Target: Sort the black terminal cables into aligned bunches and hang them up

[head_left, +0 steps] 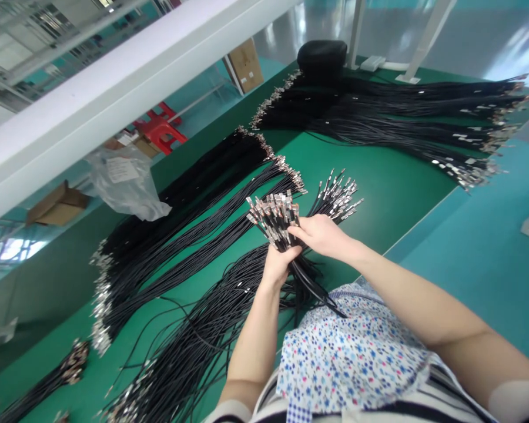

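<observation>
My left hand (277,265) is wrapped round a bundle of black wires (278,222) just below their metal terminal ends (271,207), which fan up and to the left. My right hand (321,234) pinches the same bundle from the right, fingers closed on a few wires near the terminals. A second fan of terminal ends (338,192) sticks out behind my right hand. The wires' tails hang down over my flowered apron (344,352).
The green table (392,188) carries long laid-out bundles of black wires at the left (180,235), near front (189,346) and far back right (401,111). A black round case (321,56) stands at the back. A white beam (114,88) crosses overhead; a plastic bag (123,179) lies at the left edge.
</observation>
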The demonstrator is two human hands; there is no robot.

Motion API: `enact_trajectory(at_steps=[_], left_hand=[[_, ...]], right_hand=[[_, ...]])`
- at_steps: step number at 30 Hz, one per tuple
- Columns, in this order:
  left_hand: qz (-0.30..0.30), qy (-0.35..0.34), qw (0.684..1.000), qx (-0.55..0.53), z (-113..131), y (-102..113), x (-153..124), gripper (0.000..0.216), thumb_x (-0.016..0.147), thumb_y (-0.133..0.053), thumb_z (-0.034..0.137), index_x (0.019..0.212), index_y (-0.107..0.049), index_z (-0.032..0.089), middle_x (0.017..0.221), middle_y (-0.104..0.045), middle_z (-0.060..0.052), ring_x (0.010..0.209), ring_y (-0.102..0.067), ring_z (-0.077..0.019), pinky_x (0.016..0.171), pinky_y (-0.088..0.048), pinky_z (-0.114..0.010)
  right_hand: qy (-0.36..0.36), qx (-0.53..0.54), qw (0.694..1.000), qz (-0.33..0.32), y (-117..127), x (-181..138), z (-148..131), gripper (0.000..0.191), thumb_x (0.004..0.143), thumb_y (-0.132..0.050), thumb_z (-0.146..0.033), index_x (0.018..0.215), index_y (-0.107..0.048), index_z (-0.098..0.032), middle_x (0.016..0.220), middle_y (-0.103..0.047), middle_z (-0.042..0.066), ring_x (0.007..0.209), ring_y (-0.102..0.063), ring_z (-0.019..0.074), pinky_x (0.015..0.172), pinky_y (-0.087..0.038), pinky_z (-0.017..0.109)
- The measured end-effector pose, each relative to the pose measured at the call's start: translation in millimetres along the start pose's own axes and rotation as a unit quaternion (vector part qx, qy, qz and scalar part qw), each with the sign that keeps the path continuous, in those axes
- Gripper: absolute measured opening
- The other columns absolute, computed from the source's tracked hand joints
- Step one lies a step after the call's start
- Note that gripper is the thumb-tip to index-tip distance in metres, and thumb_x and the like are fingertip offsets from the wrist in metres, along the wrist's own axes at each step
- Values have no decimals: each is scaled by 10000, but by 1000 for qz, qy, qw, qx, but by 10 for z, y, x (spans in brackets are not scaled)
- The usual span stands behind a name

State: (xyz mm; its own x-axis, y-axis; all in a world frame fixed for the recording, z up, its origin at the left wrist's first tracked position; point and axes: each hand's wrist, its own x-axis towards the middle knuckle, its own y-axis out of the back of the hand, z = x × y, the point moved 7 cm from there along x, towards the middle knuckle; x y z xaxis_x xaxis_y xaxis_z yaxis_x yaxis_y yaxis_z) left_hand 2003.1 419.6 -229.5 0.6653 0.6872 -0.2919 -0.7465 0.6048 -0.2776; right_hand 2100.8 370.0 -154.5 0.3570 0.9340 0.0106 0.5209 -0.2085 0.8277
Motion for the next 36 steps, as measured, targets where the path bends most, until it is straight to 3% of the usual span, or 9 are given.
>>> enact_trajectory(at_steps=[5,8,10,12,17,21,28,33,36], left_hand=[[32,-5,999,-13,15,36,-14,300,495,-725,148,777,-625,120,753,-622,-24,683,-575,-122,703,-452,-255],[36,-10,999,-37,-44,44,28,179,553,-697,198,672,-599,107,646,-583,-19,581,-543,-104,625,-444,-251],[20,-14,999,-40,-61,17,57,147,573,-673,200,632,-583,100,610,-560,-24,553,-519,-97,573,-421,-235],[1,-3,999,-53,-77,-21,81,154,560,-667,180,666,-587,102,623,-556,-26,555,-506,-90,545,-397,-221],[-77,116,982,-131,-206,-129,103,389,514,-669,151,892,-590,104,655,-529,-16,570,-496,-86,542,-380,-218],[-76,146,974,-154,-246,-57,130,323,518,-677,145,824,-590,91,657,-518,-17,577,-488,-76,590,-399,-228],[6,58,994,-95,-103,151,149,200,534,-673,167,698,-585,94,614,-528,-17,531,-489,-86,521,-378,-220],[47,-12,998,-43,32,305,62,197,531,-656,145,721,-619,108,841,-616,-53,651,-549,-106,639,-430,-232],[48,-42,998,1,77,272,5,253,534,-662,142,784,-639,116,886,-631,-61,793,-584,-156,785,-433,-280]], right_hand=[[-11,241,970,-31,-236,-66,95,301,796,-488,-404,644,-523,-147,529,-523,-1,455,-447,73,469,-312,192],[-173,411,895,-35,-585,-197,705,256,780,-517,-378,682,-514,-141,495,-524,-19,362,-423,62,382,-319,180],[-340,422,840,21,-813,-365,1251,237,782,-521,-318,636,-476,-137,433,-477,-30,306,-369,53,321,-277,175],[-412,422,807,34,-1016,-446,1580,215,803,-493,-293,661,-481,-132,419,-462,-33,288,-348,49,297,-263,170],[-458,416,786,6,-1349,-264,1785,290,810,-476,-375,696,-497,-109,432,-495,8,305,-414,79,308,-344,193],[-474,384,792,24,-1366,-133,1795,244,797,-481,-292,632,-481,-111,412,-485,13,311,-429,84,329,-362,194],[-410,337,843,84,-879,-214,1459,280,792,-464,-297,561,-475,-140,392,-447,-15,349,-411,60,417,-364,169],[-84,240,954,158,-118,-127,524,395,816,-441,-387,501,-468,-150,447,-479,6,438,-440,73,492,-345,188],[33,191,971,137,54,-111,157,402,825,-435,-371,491,-457,-147,478,-495,6,451,-428,73,491,-313,197]])
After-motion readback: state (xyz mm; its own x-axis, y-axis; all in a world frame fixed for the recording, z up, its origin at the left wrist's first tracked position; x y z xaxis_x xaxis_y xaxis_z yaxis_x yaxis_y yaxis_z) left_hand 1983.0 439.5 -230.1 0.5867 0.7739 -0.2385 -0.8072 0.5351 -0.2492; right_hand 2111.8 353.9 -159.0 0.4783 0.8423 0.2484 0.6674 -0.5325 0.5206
